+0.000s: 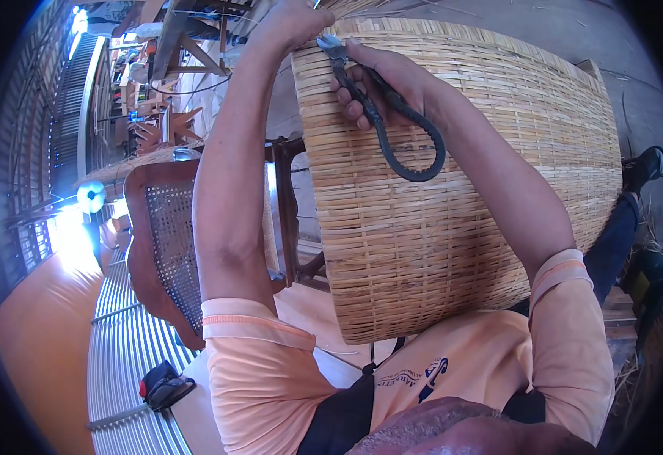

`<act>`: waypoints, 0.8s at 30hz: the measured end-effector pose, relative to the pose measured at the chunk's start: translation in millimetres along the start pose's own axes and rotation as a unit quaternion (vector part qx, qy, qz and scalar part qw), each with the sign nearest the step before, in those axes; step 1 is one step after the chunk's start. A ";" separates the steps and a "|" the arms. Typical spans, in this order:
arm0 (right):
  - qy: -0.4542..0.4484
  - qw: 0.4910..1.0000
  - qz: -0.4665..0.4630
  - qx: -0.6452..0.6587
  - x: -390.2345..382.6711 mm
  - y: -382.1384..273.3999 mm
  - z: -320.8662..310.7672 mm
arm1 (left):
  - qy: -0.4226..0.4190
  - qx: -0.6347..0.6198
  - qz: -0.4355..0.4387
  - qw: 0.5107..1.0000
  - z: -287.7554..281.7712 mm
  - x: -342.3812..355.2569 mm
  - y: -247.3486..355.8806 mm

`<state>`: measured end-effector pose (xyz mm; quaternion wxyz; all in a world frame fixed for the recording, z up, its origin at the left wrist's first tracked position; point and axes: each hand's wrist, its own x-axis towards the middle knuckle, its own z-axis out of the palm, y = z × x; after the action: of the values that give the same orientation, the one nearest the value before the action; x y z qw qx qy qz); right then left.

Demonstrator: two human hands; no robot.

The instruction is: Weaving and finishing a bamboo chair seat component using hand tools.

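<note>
Peach shirt point(460, 341) foremost; woven cane piece point(460, 235) before me. My right hand point(403, 73) grasps pliers point(375, 120) at its far-left corner; my left hand point(295, 24), grip unclear, is near: slipping jaws could nick it.

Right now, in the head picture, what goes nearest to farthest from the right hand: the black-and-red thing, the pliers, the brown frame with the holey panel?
From the right hand:
1. Pliers: held in it.
2. Brown frame with the holey panel: off to its left.
3. Black-and-red thing: farthest, down at the lower left.
</note>
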<state>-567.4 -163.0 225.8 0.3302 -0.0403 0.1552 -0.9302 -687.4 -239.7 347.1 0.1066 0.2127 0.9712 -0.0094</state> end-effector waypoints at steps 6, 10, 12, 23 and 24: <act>0.072 0.997 -0.013 0.019 -1.2 -0.7 12.3 | -0.027 0.131 0.022 0.991 2.5 5.6 3.7; 0.098 0.995 -0.022 0.004 8.7 1.4 12.9 | -0.058 -0.091 0.269 0.957 -9.1 -9.4 -3.4; 0.111 0.994 -0.021 -0.003 10.0 2.8 13.2 | 0.002 0.141 -0.005 0.990 5.7 -3.5 20.2; 0.125 0.978 -0.152 -0.070 -128.8 -3.2 -23.8 | 0.237 -0.093 0.030 0.966 -30.8 18.1 0.1; 0.148 0.975 -0.167 -0.011 -156.3 1.5 -28.9 | 0.260 -0.024 0.027 0.965 -23.9 6.5 -11.1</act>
<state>-449.9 -58.6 202.3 0.1434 0.0693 0.2036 -0.9660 -702.6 -245.6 368.8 -0.1446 0.2313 0.9593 0.0727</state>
